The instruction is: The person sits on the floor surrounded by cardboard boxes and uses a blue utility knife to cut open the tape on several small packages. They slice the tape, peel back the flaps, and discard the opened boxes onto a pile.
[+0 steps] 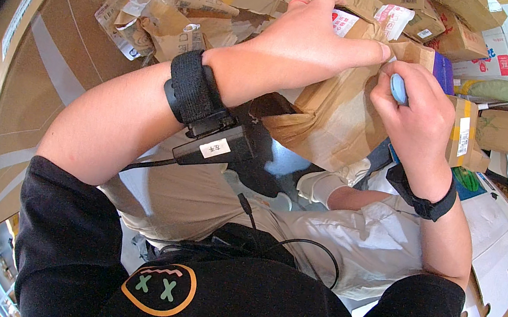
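Observation:
A crumpled brown cardboard box (339,107), partly torn and bent, stands before me above my knees. My left hand (313,39) lies across its upper part, thumb stretched to the right and the other fingers over the top edge. In my right hand (414,102) is a small tool with a light blue handle (399,89), probably a utility knife. The tool's tip is near my left thumb, at the box's right side; its blade is mostly hidden. A red and white label (343,23) shows on the box beneath my left hand.
Torn brown paper and cardboard (171,21) lie heaped at the upper left beside a large cardboard panel (57,57). Several cartons (464,37) crowd the upper right. A flattened white carton (497,252) lies at the right. A black cable (335,259) loops over my lap.

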Motion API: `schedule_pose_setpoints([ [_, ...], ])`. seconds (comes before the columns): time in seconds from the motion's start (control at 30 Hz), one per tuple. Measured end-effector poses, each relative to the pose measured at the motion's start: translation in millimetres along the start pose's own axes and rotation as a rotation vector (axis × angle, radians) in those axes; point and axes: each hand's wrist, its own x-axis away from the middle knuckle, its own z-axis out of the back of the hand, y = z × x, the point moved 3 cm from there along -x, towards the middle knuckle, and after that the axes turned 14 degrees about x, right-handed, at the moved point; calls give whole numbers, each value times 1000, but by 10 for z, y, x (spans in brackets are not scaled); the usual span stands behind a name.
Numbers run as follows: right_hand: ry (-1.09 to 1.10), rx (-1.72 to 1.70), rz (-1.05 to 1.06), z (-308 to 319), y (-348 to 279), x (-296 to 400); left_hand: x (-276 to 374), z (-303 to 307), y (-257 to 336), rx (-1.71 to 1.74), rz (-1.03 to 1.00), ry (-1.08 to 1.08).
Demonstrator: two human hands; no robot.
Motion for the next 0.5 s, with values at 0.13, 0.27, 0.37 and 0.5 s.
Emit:
schedule_pose_setpoints([
  [0.13, 11, 3, -50, 35, 36, -16, -2, -8, -31, 21, 23, -11],
  [0.27, -2, -75, -82, 73, 25, -52, -19, 11, -72, 92, 49, -13],
  [0.37, -72, -107, -94, 73, -18, -45, -39, 1, -109, 111, 41, 0],
  [0.5, -92, -90, -92, 61, 0, -44, -8, 0, -54, 24, 59, -4],
])
